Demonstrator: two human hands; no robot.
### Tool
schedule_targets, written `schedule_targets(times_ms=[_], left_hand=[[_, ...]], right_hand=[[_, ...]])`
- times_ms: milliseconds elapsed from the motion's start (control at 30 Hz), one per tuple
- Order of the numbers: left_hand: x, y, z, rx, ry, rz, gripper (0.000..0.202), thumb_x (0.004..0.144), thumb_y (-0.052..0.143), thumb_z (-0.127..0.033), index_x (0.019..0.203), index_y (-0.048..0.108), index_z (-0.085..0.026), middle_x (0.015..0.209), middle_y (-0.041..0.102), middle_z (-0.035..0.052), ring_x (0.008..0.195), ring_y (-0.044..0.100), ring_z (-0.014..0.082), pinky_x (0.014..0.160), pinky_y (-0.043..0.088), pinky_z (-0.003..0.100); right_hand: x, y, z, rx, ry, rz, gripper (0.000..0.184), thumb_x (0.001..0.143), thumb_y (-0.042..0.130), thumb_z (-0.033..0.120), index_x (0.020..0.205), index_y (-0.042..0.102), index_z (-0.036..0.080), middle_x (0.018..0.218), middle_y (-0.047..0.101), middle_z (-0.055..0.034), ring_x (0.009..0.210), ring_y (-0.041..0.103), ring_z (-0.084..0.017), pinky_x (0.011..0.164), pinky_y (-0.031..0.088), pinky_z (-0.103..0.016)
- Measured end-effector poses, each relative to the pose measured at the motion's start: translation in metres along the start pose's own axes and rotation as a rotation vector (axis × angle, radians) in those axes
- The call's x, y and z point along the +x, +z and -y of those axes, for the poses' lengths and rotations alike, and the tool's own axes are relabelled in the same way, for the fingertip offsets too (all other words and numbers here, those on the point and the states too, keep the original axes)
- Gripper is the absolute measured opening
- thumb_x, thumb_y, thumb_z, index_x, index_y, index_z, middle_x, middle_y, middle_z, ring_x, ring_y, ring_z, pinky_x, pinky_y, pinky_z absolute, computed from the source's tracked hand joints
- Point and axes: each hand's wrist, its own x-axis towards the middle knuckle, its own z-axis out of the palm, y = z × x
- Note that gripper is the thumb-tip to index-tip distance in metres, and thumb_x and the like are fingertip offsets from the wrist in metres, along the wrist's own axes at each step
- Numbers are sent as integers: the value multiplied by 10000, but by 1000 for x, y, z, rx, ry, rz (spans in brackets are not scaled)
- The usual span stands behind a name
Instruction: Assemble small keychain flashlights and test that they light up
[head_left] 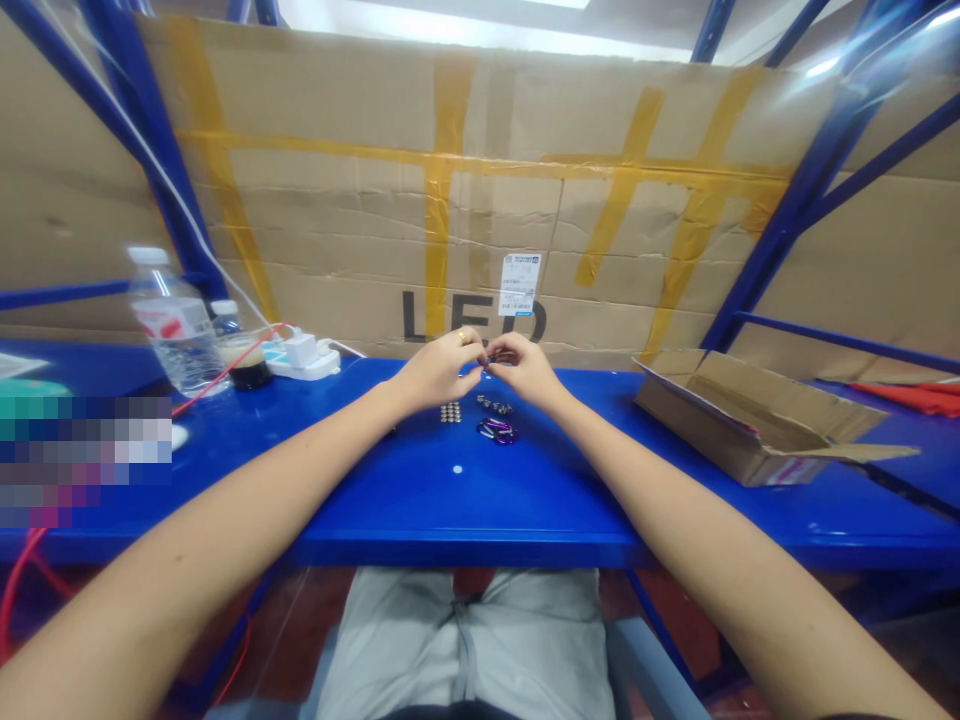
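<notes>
My left hand and my right hand meet above the blue table, fingertips pinched together. Something small and dark shows between them, too small to name. A ring is on a finger of my left hand. Below the hands, small shiny metal pieces stand in tidy rows. Several more loose metal pieces lie to their right. Just nearer to me rests a purple and silver item that looks like carabiner clips. A small white disc lies closer to the table's front edge.
An open cardboard box sits at the right. At the left stand a large water bottle, a smaller bottle with dark liquid and a white power strip with a red cable. A big taped cardboard sheet forms the back.
</notes>
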Motion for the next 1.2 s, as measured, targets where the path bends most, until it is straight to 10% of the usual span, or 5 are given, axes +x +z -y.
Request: schedule_targets(times_ms=[767,1067,1200], left_hand=[[0,-5,7,60,-146,-5,226,844,496,-112,1017,632,-159,938,667,81,842,618,187,765,495,320],[-10,-4,23,-39,-393,595,171,816,531,-180,800,700,-200,772,724,40,668,618,162,609,408,272],[-11,-4,22,-25,-444,644,167,840,555,-259,754,681,-194,715,694,47,613,578,157,571,376,270]], right_hand=[[-1,0,2,84,48,23,139,679,667,193,808,614,190,881,616,-20,867,619,-172,874,534,-383],[-1,-2,-8,146,233,57,263,640,742,262,828,568,205,697,574,38,688,589,-159,720,523,-359],[-2,1,-6,160,220,90,249,642,729,249,827,568,207,719,589,29,708,603,-163,724,522,-353]])
